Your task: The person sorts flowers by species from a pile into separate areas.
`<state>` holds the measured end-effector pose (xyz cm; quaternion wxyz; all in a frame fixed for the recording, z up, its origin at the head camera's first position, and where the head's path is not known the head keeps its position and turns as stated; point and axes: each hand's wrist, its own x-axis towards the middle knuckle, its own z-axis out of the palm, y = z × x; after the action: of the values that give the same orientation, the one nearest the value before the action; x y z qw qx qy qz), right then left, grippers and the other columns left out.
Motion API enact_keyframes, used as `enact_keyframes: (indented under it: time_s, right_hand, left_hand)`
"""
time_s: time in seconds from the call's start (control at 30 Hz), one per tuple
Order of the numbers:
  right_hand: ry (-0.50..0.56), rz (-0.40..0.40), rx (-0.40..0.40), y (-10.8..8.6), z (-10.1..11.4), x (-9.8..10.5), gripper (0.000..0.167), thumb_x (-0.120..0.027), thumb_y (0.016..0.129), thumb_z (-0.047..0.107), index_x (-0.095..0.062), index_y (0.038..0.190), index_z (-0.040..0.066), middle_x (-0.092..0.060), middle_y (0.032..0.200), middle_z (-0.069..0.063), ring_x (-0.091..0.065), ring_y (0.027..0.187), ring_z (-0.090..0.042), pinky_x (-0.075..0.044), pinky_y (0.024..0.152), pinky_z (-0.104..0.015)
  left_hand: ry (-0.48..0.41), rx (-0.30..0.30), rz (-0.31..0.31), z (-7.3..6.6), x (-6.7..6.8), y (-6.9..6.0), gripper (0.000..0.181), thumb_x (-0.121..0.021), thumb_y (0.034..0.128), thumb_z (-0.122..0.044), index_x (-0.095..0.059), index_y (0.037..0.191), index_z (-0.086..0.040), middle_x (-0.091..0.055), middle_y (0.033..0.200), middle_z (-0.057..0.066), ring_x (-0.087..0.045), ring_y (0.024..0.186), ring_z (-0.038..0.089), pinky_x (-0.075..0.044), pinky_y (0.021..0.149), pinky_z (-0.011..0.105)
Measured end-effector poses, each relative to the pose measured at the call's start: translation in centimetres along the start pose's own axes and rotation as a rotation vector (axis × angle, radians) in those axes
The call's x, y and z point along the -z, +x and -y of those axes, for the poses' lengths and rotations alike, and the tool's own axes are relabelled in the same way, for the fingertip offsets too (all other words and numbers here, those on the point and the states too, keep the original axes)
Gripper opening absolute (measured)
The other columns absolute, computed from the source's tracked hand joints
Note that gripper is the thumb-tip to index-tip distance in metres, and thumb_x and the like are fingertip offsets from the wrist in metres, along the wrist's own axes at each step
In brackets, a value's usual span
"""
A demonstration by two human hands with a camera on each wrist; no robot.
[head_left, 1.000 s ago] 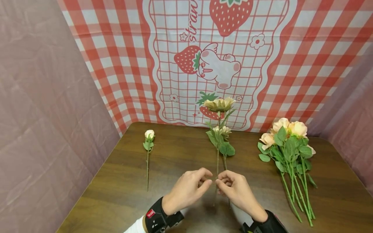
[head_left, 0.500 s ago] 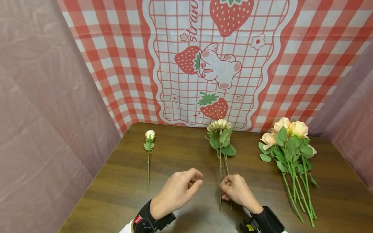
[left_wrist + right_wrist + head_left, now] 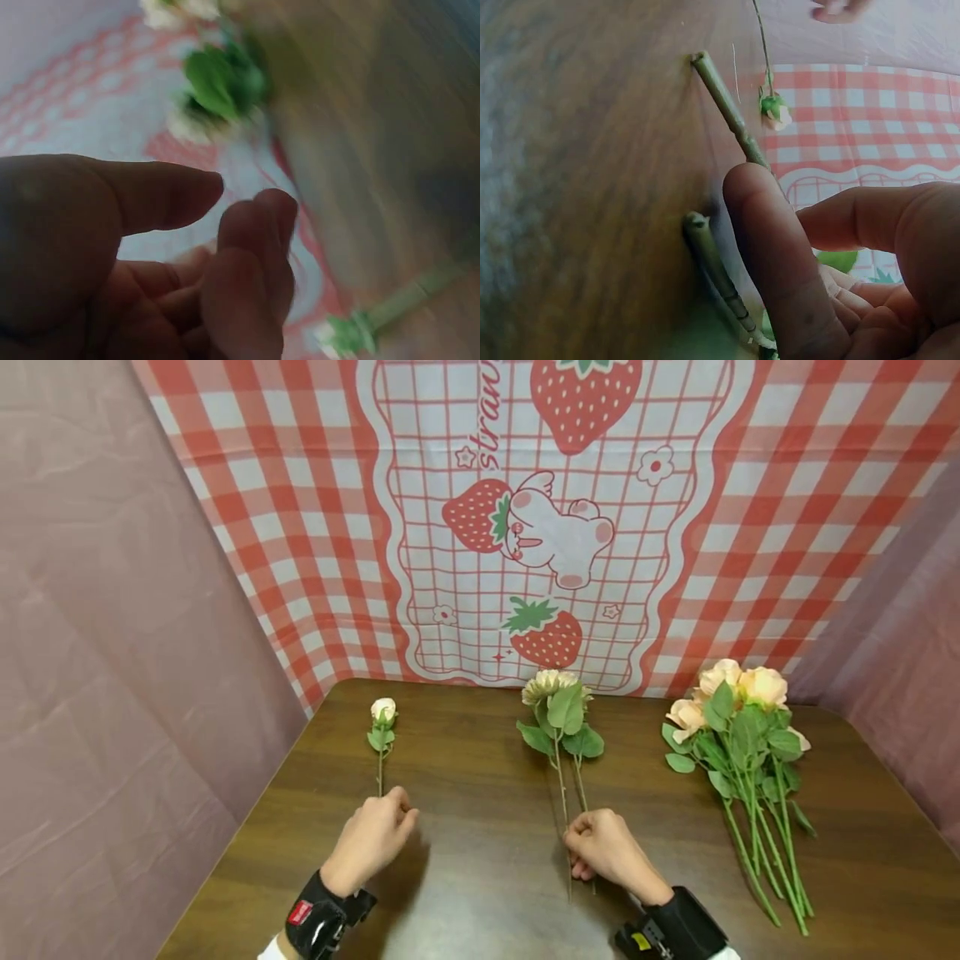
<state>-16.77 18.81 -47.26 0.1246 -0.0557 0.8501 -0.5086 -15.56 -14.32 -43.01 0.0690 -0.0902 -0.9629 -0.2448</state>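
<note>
My right hand (image 3: 611,847) pinches the stem of a cream flower (image 3: 550,685) low down. A second long-stemmed flower lies under and beside it, its head mostly covered by leaves. In the right wrist view, the cut end of the held stem (image 3: 721,96) sticks out past my finger, and the other stem (image 3: 714,259) lies on the wood. Over the lower stem of a single white rose (image 3: 383,713) hovers my left hand (image 3: 369,839), hiding that part from the head camera. In the left wrist view, its thumb (image 3: 169,193) and fingertips are apart with nothing between them.
A bunch of peach roses (image 3: 742,727) lies on the right of the brown wooden table (image 3: 480,893), stems toward me. Behind the table hangs a red and white checked strawberry cloth (image 3: 315,518). A pale pink curtain (image 3: 112,652) borders the left side.
My right hand has lowered the cream flower onto the table beside the other one. My left hand has left the stems and moved left to the white rose.
</note>
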Motion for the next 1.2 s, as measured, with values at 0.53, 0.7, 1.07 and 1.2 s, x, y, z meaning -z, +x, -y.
enact_keyframes:
  time_s: [0.53,0.7,1.07,1.2]
  right_hand:
    - [-0.014,0.1,0.03,0.1,-0.2,-0.3,0.013,-0.063,0.093,0.008,-0.066,0.083,0.0,-0.063,0.059,-0.006,-0.058,0.044,-0.012,-0.052,0.043,-0.032]
    - [-0.015,0.099,0.034,0.2,-0.2,-0.3,0.013,-0.064,0.093,0.009,-0.066,0.083,0.0,-0.063,0.059,-0.005,-0.058,0.044,-0.012,-0.053,0.043,-0.033]
    - [-0.139,0.104,0.107,0.0,0.2,-0.8,0.021,-0.061,0.094,0.009,-0.066,0.074,0.005,-0.059,0.051,-0.002,-0.053,0.036,-0.007,-0.048,0.038,-0.03]
    - [-0.158,0.085,0.123,0.0,0.3,-1.0,0.023,-0.061,0.094,0.007,-0.065,0.071,0.006,-0.058,0.049,0.0,-0.053,0.035,-0.006,-0.048,0.037,-0.029]
  left_hand:
    - [0.143,0.213,0.146,3.7,-1.1,1.3,0.027,-0.066,0.0874,-0.019,-0.057,0.067,-0.004,-0.063,0.071,0.015,-0.058,0.059,0.025,-0.045,0.05,0.045]
    - [0.155,0.215,0.061,4.1,-0.9,1.2,0.023,-0.069,0.0839,-0.015,-0.056,0.075,0.001,-0.064,0.073,0.022,-0.065,0.063,0.036,-0.049,0.051,0.05]
    - [0.108,0.169,0.066,5.3,-0.4,1.0,0.019,-0.057,0.076,0.002,-0.053,0.059,-0.005,-0.06,0.061,0.013,-0.059,0.054,0.027,-0.048,0.048,0.044]
    - [0.09,0.099,0.004,5.2,-0.5,0.9,0.022,-0.057,0.0755,0.005,-0.051,0.057,-0.006,-0.056,0.055,0.01,-0.058,0.051,0.025,-0.048,0.047,0.04]
